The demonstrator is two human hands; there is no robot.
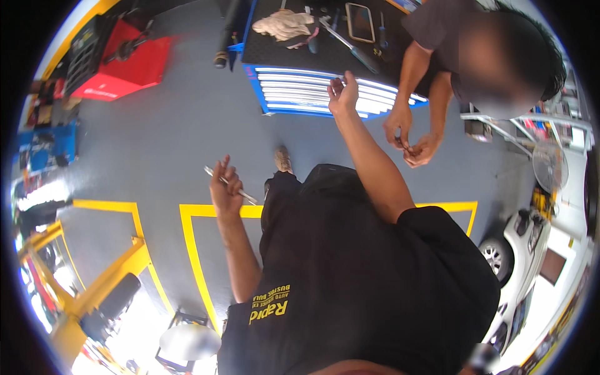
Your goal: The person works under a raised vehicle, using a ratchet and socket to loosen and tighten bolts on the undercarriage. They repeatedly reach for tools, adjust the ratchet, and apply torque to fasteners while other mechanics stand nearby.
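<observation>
My left hand (226, 190) is closed around a slim silver metal rod-like tool (249, 199), whose ends stick out on both sides of the fingers; its exact kind is not clear. My right hand (344, 97) is raised in front of the drawers of a blue tool chest (250, 70), its fingers curled together. Something small and dark seems to be at those fingertips, too small to name. On the chest's black top lie a long-handled ratchet (350, 47), a beige cloth (284, 25), a phone (360, 22) and a screwdriver (383, 37).
A co-worker stands at the right end of the chest, both hands (409, 144) together on something small. A red cabinet (125, 69) is at far left, a yellow lift arm (106, 278) at lower left, a white car (512, 269) at right. Yellow lines (190, 250) mark the grey floor.
</observation>
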